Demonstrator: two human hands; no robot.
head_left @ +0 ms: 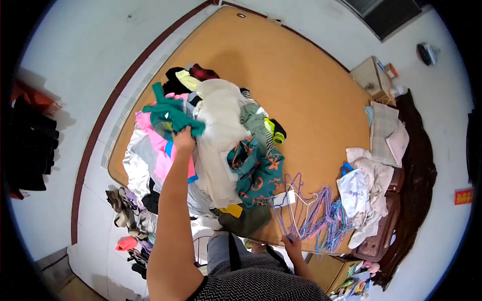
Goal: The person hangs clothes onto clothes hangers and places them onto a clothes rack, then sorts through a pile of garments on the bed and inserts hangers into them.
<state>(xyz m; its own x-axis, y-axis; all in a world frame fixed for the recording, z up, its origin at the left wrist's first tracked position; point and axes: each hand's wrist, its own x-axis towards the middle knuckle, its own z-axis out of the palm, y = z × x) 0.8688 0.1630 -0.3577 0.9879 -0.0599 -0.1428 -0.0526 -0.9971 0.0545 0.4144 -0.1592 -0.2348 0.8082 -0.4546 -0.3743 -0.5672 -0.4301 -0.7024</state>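
A large heap of clothes lies on the tan mattress point(301, 90). My left hand point(184, 139) is closed on a green garment point(173, 116) at the heap's left part, beside a pink garment point(161, 159) and a long cream-white garment point(219, 120). Near the mattress's front edge, my right hand point(291, 245) has its fingers closed round the lower part of a hanger point(282, 220). Just right of that hand is a tangle of blue, purple and pink hangers point(329, 220). A teal garment with orange patterns point(261, 178) lies between the cream garment and the hangers.
Shoes point(120, 205) stand on the floor at the left. Dark clothes point(32, 145) hang on the left wall. A white bag point(353, 193), cream cloth point(374, 175), folded pillows point(386, 130) and a cardboard box point(372, 78) line the right side, by a dark wooden headboard point(416, 165).
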